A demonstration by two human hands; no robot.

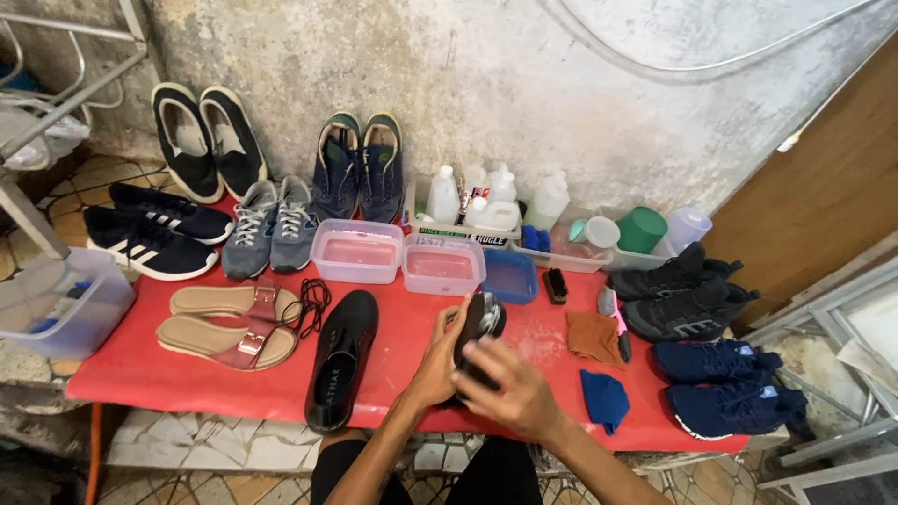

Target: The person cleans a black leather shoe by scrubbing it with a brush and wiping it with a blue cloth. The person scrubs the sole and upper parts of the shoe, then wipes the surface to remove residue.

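here the left hand [438, 360] grips a black dress shoe [479, 329] from its left side, holding it tilted up off the red surface [150, 374] at the near middle, while the right hand [510, 393] lies flat across the near part of the shoe, fingers spread over the leather. whether a cloth sits under that palm cannot be told. it looks like the rubbing or polishing step; the next move seems to call for a steady grip from the left hand while the right works along the upper toward the toe.

just left lies the matching black shoe [340, 360], sole down, close enough to be knocked by an elbow. to the right, near the shoe, rest an orange cloth [593, 337] and a blue cloth [603, 397]. farther off stand two pink-tinted tubs [398, 252] and a small blue tray [510, 276], with a brush [556, 285] beside it and white bottles [486, 201] against the wall. tan sandals [229, 323], sneakers and dark trainers crowd both ends.
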